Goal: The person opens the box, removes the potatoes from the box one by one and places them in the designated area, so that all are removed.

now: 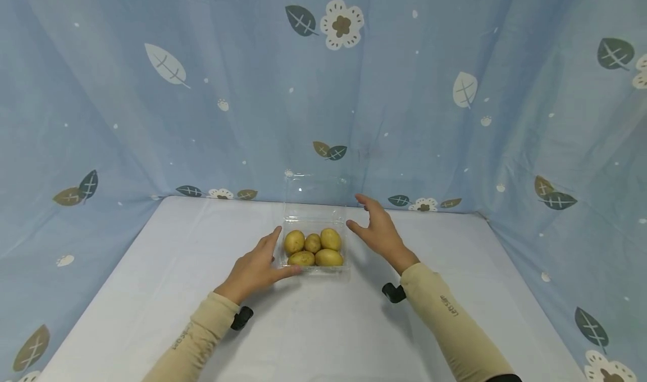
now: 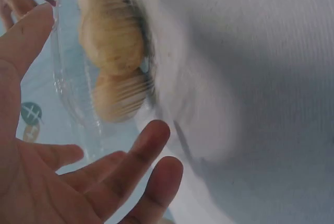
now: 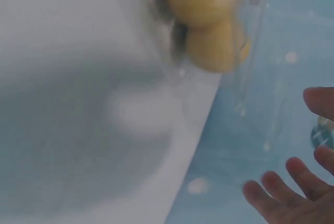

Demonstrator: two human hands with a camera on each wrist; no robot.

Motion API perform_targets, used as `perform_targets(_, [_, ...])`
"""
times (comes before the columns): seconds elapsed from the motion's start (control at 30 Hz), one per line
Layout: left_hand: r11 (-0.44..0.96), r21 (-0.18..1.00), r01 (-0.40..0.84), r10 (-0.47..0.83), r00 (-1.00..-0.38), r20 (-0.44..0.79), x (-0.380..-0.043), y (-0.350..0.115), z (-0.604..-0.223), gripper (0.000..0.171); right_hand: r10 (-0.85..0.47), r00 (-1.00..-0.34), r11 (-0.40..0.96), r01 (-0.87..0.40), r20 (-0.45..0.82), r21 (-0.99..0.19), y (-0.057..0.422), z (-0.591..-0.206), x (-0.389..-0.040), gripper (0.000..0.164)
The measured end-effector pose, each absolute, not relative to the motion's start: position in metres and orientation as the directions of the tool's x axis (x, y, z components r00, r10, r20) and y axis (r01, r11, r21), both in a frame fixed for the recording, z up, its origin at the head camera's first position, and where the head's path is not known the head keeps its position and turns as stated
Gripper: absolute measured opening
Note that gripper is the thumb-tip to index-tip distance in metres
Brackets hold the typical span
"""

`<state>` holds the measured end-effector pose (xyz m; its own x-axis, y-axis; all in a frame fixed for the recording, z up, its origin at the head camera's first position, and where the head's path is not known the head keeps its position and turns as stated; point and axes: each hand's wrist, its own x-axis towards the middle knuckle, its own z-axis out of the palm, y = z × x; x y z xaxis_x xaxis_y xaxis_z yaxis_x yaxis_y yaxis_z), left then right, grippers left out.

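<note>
A clear plastic clamshell box (image 1: 346, 272) stands on the table with its lid (image 1: 315, 194) raised at the back. Several yellow potatoes (image 1: 329, 257) lie inside it in two rows. My left hand (image 1: 255, 267) is at the box's left front corner, thumb along the front edge and fingers spread by the left side; whether it touches the plastic I cannot tell. To the right of the box, my right hand (image 1: 379, 230) hovers with fingers extended and holds nothing. The right wrist view shows its fingers (image 3: 302, 179) apart from the box wall.
A white cloth covers the table (image 1: 313, 331). Behind it and along both sides hangs a blue curtain (image 1: 242, 90) with leaf and flower prints. A small black wrist camera (image 1: 242, 318) sits under the left wrist, another black camera (image 1: 393, 292) under the right.
</note>
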<state>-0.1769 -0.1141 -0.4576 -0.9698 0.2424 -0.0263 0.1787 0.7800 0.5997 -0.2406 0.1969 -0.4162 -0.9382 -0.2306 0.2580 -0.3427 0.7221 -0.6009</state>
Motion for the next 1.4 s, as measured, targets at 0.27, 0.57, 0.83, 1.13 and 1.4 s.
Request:
perform_targets(0.27, [0.768,0.602,0.217,0.29,-0.957,-0.025,-0.179,-0.111,-0.461,0.112,-0.305,-0.938,0.708,-0.341,0.167,-0.619,0.169,-0.404,-0.232,0.076])
perform_targets(0.57, [0.765,0.597,0.243,0.308,-0.951,-0.007,-0.178,-0.11,-0.457,0.107,-0.347,-0.933,0.729,-0.333,0.096,-0.598,0.15,-0.409,-0.231,0.075])
perform_targets(0.83, [0.763,0.596,0.251,0.32,-0.947,-0.01,-0.179,-0.11,-0.455,0.109,-0.333,-0.943,0.788,-0.293,0.026,-0.541,0.137,-0.413,-0.229,0.062])
perform_targets(1.13, [0.762,0.6,0.245,0.318,-0.948,-0.017,-0.178,-0.109,-0.455,0.107,-0.322,-0.947,0.882,-0.296,-0.011,-0.366,0.121,-0.418,-0.225,0.055])
perform_targets(1.4, [0.765,0.595,0.245,0.312,-0.95,-0.01,-0.177,-0.109,-0.457,0.105,-0.336,-0.941,0.9,-0.332,0.035,-0.283,0.12,-0.424,-0.227,0.049])
